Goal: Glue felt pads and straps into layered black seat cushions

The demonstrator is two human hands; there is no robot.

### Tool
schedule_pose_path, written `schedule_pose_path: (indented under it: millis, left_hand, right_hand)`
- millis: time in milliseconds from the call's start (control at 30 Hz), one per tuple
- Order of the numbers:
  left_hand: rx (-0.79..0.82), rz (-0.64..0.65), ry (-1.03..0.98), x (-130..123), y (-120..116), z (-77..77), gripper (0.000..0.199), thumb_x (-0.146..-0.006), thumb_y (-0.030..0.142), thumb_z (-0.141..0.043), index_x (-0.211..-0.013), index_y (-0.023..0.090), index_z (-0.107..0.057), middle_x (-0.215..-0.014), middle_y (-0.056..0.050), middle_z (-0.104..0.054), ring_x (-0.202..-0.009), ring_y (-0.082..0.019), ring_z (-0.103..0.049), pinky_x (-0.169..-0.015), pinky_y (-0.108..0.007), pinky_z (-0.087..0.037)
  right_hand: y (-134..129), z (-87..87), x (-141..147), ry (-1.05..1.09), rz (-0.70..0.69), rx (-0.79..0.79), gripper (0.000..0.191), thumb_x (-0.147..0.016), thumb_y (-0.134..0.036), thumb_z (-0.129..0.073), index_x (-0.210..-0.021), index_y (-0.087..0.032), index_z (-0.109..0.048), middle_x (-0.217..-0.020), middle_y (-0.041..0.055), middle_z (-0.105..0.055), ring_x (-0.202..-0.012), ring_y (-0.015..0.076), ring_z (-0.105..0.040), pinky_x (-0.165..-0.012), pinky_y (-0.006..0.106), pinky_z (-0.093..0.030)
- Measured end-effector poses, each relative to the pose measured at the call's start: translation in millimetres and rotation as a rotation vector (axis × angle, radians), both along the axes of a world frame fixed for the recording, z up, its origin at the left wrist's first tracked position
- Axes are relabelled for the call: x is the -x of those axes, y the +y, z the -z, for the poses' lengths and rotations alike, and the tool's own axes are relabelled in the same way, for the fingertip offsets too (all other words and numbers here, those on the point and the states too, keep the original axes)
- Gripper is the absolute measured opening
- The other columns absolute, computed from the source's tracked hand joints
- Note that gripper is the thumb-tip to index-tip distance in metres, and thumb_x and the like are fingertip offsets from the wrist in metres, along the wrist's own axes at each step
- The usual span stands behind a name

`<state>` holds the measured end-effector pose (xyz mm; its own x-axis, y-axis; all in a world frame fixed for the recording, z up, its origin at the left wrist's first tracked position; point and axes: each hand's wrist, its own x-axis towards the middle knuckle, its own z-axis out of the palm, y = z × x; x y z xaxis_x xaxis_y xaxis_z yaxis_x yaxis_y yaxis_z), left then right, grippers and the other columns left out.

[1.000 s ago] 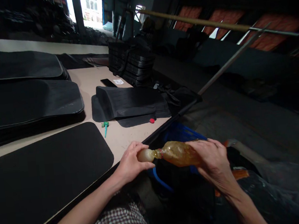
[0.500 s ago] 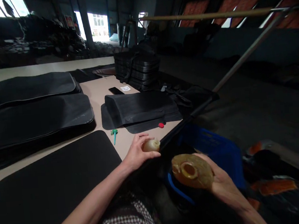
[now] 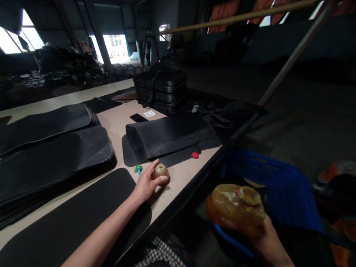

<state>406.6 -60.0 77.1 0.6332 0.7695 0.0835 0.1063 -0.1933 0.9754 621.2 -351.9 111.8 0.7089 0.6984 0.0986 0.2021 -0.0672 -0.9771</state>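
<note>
My left hand is wrapped round a small, pale yellowish bottle with an uncapped opening on top; it is upright at the tabletop. Just left of it lies a green nozzle cap with a thin tip. A red cap is on the table to the right of the small bottle. Off the table's edge, my right hand grips a large, smeared amber bottle from below. Its wide, uncapped mouth tilts up and to the right. Some right-hand fingers are hidden behind the large bottle.
Black sheets lie stacked beyond my left hand, with more stacks at left. A black phone and a white label are farther back. Below the table's right edge stands a blue crate. A pole frame rises at right.
My left hand has moved the small bottle left, from the table's edge onto the tabletop, and it is now upright. The large bottle's mouth has turned from facing me to up and right.
</note>
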Motion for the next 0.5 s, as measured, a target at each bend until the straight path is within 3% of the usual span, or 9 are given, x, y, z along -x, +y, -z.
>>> schedule_pose_path:
  millis: [167, 267, 400, 433, 500]
  left_hand:
    - [-0.048, 0.043, 0.020, 2, 0, -2.4, 0.094, -0.078, 0.025, -0.077, -0.160, 0.019, -0.030, -0.161, -0.013, -0.043, -0.149, -0.026, -0.040, -0.128, -0.044, -0.026]
    - [-0.142, -0.018, 0.012, 10, -1, -15.0, 0.091, -0.082, 0.020, -0.070, -0.161, 0.020, -0.026, -0.163, -0.014, -0.040, -0.151, -0.026, -0.037, -0.129, -0.048, -0.023]
    - [-0.572, -0.151, -0.046, 17, -18, -66.8, 0.060, -0.096, 0.019, -0.056, -0.154, 0.027, -0.040, -0.155, -0.011, -0.048, -0.144, -0.026, -0.046, -0.121, -0.049, -0.037]
    - [-0.699, -0.106, -0.065, 11, -26, -81.4, 0.055, -0.099, 0.018, -0.051, -0.152, 0.028, -0.043, -0.152, -0.010, -0.051, -0.140, -0.024, -0.049, -0.118, -0.046, -0.041]
    - [-0.850, 0.104, -0.043, -16, -43, -102.9, 0.049, -0.103, 0.017, -0.042, -0.151, 0.030, -0.046, -0.146, -0.010, -0.057, -0.131, -0.022, -0.056, -0.109, -0.040, -0.049]
  right_hand:
    - [1, 1.9, 16, 0.184, 0.130, -0.107, 0.096, -0.050, -0.032, -0.101, -0.138, -0.022, -0.064, -0.127, 0.0129, -0.072, -0.117, 0.0377, -0.068, -0.103, 0.045, -0.056]
    - [-1, 2.4, 16, 0.249, 0.151, -0.152, 0.096, -0.048, -0.026, -0.101, -0.137, -0.023, -0.065, -0.124, 0.0112, -0.074, -0.116, 0.0376, -0.069, -0.101, 0.047, -0.057]
    - [-3, 5.1, 13, 0.279, 0.174, -0.170, 0.094, -0.047, -0.024, -0.101, -0.134, -0.022, -0.066, -0.122, 0.0114, -0.075, -0.113, 0.0371, -0.070, -0.099, 0.047, -0.059]
    - [-3, 6.7, 13, 0.281, 0.201, -0.172, 0.095, -0.047, -0.025, -0.101, -0.135, -0.021, -0.066, -0.121, 0.0115, -0.075, -0.112, 0.0368, -0.071, -0.100, 0.047, -0.058]
    - [-3, 11.1, 14, 0.272, 0.286, -0.163, 0.097, -0.046, -0.030, -0.101, -0.135, -0.019, -0.064, -0.120, 0.0117, -0.075, -0.112, 0.0362, -0.071, -0.101, 0.048, -0.057]
